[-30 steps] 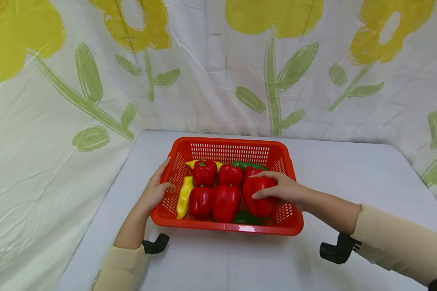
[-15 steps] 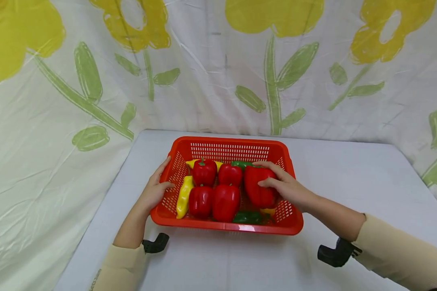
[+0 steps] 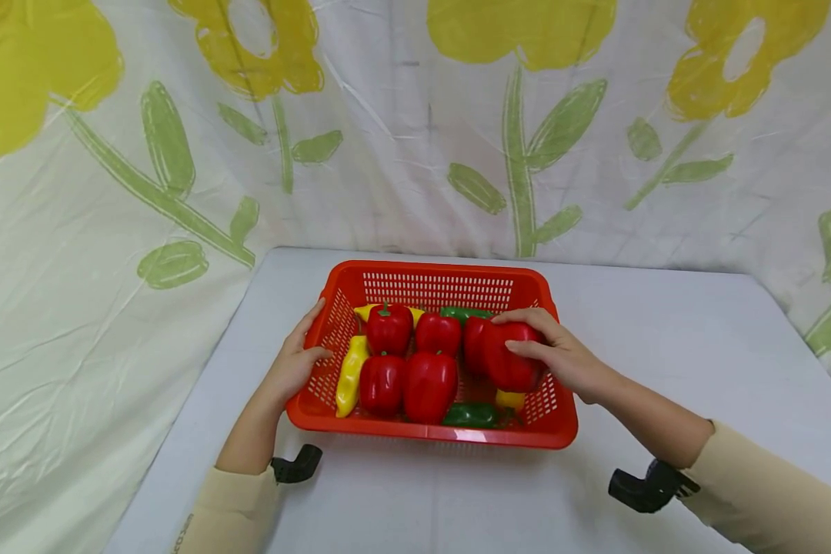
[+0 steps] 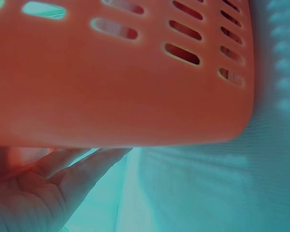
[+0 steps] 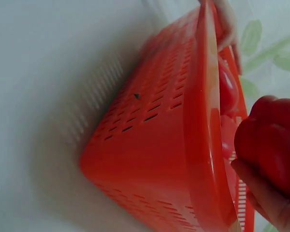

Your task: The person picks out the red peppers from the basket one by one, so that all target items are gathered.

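My right hand (image 3: 559, 355) grips a red bell pepper (image 3: 511, 362) over the right side of the red plastic basket (image 3: 429, 435), thumb on the near side and fingers over the top. In the right wrist view the same bell pepper (image 5: 273, 145) is above the basket's rim. My left hand (image 3: 296, 363) holds the basket's left rim, with the thumb hooked over it. Several more red bell peppers (image 3: 431, 387) lie inside, among them one (image 3: 474, 344) beside the held one. In the left wrist view, fingers (image 4: 82, 176) reach along the basket wall (image 4: 111, 96).
A yellow pepper (image 3: 351, 377) lies along the basket's left wall, another yellow one (image 3: 364, 311) at the back. Green peppers (image 3: 472, 415) sit near the front and back walls, with a yellow piece (image 3: 510, 399) at front right. The basket stands on a white-covered table (image 3: 665, 346) before a flowered curtain (image 3: 402, 154).
My right hand has drawn the red bell pepper rightward, uncovering a red bell pepper behind it, the front green pepper and the yellow piece. The left hand and basket have stayed in place.
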Demonstrator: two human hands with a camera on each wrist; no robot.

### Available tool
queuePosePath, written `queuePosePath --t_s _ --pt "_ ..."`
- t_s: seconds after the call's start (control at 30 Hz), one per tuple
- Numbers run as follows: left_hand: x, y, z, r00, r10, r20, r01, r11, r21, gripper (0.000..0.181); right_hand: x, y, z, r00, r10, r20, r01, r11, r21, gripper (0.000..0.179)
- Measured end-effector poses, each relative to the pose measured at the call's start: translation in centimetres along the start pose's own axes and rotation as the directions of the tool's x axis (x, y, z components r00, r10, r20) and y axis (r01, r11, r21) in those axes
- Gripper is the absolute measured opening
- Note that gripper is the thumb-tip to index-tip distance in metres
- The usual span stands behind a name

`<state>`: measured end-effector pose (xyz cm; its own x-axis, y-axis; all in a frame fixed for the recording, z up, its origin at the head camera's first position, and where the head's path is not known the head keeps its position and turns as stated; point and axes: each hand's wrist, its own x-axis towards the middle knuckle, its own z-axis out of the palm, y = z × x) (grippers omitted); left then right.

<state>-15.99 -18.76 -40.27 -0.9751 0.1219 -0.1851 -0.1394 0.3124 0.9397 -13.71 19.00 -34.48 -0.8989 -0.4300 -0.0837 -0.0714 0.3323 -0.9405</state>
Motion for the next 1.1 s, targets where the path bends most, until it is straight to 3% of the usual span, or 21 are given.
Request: queuePosePath --t_s 0.3,0.8,1.1 --pt "-0.3 0.1 -0.2 1.000 -0.005 0.003 0.005 1.000 -0.005 0.078 -0.7 0.3 -1.4 0.998 0.002 -0.069 -0.007 0.998 -0.062 0.063" --pt "-0.1 0.0 -0.2 1.000 -0.026 -0.004 0.026 0.999 -0.019 0.077 -1.2 2.5 -4.6 0.973 -0.203 -0.106 0.197 0.978 -0.068 0.059" --pt "0.0 0.0 0.1 1.000 -0.013 -0.005 0.013 1.000 -0.014 0.078 -1.5 4.2 -6.5 0.953 -0.233 -0.194 0.221 0.972 -0.083 0.059"
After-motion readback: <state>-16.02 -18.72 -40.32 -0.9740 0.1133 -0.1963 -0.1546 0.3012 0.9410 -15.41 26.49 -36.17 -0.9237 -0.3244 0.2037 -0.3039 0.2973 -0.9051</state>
